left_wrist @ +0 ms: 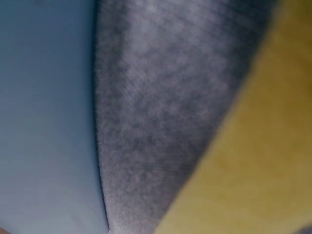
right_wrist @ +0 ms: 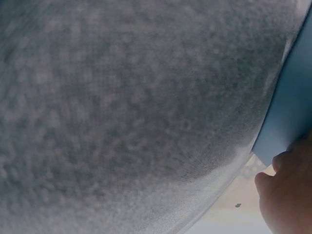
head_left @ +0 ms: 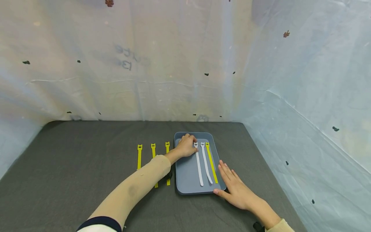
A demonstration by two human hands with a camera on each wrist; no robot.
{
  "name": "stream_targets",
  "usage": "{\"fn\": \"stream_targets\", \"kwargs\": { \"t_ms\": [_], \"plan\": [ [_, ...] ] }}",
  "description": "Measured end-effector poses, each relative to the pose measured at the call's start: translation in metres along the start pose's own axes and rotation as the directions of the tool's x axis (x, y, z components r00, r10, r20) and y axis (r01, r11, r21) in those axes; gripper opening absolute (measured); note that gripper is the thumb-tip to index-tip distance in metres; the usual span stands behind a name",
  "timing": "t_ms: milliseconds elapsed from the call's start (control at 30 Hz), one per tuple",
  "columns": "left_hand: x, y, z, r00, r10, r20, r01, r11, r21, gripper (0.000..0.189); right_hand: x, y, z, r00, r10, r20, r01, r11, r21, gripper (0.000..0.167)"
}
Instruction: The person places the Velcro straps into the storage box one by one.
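Tray [head_left: 185, 177]: one, blue-grey, shallow, round-cornered; on a desk [head_left: 87, 154] covered in dark cloth. Within, lengthwise and apart, slotted heads toward the far end: left white strap [head_left: 199, 169], right white strap [head_left: 206, 162], tray's yellow strap [head_left: 212, 164]. Left of the tray, on the cloth: outer yellow strap [head_left: 139, 158], middle yellow strap [head_left: 153, 150], inner yellow strap [head_left: 167, 147]; all partly behind the left forearm [head_left: 136, 187].

Left grip [head_left: 186, 146]: over the tray's far left part, fingers bent, thumb and forefinger slightly parted at the left white strap's head; whether pinched or merely touched, cannot tell. Right grip [head_left: 236, 190]: fingers straight along the tray's right rim, thumb at the near right corner; nothing grasped.

Handling, as judged: straps probably very light, thin, pliant, hardly fragile; liable to buckle if pushed. Best held by the slotted head, across both edges. Tray presumably stiff, smooth, apt to slide; best steadied at the rim.
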State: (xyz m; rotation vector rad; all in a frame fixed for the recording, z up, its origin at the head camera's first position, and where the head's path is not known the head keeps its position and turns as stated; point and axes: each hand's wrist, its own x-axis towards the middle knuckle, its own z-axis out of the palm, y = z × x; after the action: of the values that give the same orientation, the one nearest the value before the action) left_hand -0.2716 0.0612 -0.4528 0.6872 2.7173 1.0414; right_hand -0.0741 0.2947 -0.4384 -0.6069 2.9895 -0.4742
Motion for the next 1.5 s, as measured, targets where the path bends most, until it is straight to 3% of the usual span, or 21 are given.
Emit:
{"fn": "stream_targets", "kwargs": {
  "t_ms": [433,833,1233,1500],
  "plan": [
    [-0.002,0.008,-0.007,0.998,0.05,-0.03,-0.053,0.993,-0.103,0.037,-0.001,-0.001,-0.001,1.0,0.001,0.008,-0.001,1.0,0.013,0.095],
    [-0.012,0.023,-0.034,0.992,0.118,-0.043,-0.125,0.948,-0.293,0.04,-0.002,0.0,0.001,1.0,0.001,-0.002,-0.001,1.0,0.007,0.097],
    [-0.038,0.025,-0.072,0.98,0.147,-0.136,-0.184,0.93,-0.32,0.036,-0.003,-0.001,0.001,1.0,-0.002,-0.01,0.002,1.0,-0.002,0.097],
    [-0.062,0.014,-0.097,0.972,0.153,-0.179,-0.203,0.931,-0.305,0.038,-0.002,-0.002,0.0,1.0,-0.001,-0.019,0.001,1.0,-0.007,0.097]
  ]
}}
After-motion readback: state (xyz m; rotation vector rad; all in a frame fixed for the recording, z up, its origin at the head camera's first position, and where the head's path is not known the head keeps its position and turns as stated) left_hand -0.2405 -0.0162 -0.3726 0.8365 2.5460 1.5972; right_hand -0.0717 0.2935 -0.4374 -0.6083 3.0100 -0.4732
